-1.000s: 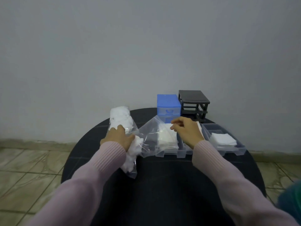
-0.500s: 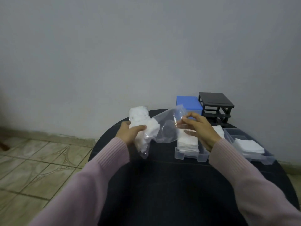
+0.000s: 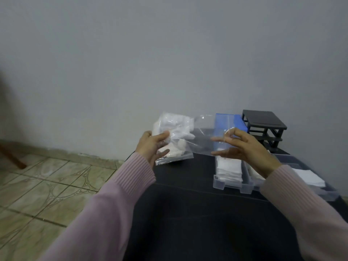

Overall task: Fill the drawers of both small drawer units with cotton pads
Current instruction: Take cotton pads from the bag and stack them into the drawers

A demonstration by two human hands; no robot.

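Plastic bag (image 3: 188,136) of cotton pads (image 3: 173,129) now higher, left hand (image 3: 150,146) gripping one end, right hand (image 3: 244,147) fingers pinching the other.

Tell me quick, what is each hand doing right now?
Left hand: grips the filled end of the plastic bag of cotton pads.
Right hand: pinches the bag's empty end.

Both arms are in a soft pale pink knit sweater with ribbed cuffs at the wrists, left hand (image 3: 150,146) and right hand (image 3: 244,147) bare, no rings or watch showing.
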